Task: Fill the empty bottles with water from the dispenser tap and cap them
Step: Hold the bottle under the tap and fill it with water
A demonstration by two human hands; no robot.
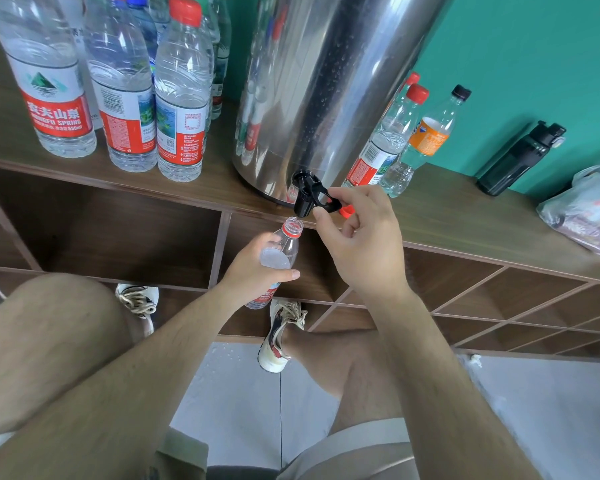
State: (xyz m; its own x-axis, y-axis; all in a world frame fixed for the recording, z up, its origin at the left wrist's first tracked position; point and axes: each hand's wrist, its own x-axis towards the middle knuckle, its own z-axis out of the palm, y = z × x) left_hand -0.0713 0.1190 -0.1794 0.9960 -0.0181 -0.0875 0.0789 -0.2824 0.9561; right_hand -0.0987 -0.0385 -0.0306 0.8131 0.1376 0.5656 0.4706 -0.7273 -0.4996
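- The left hand [253,268] gripped an uncapped bottle [289,242] round its upper body, below the edge of the counter [465,216].
- The bottle's open mouth sat just under the black tap [302,202], slightly tilted.
- The right hand [357,244], just above and right of the bottle's neck, pinched the tap lever [323,195] between thumb and forefinger; the other fingers were curled.
- A loose red cap [347,212] lay on the counter edge, just behind the right hand.
- The steel dispenser [326,81] stood on the counter, with the tap at its base.
- Capped bottles [181,98] stood to its left.
- To its right stood a red-capped bottle [388,140], an orange-labelled bottle [430,133], a black flask [520,157] and a plastic bag [586,209].
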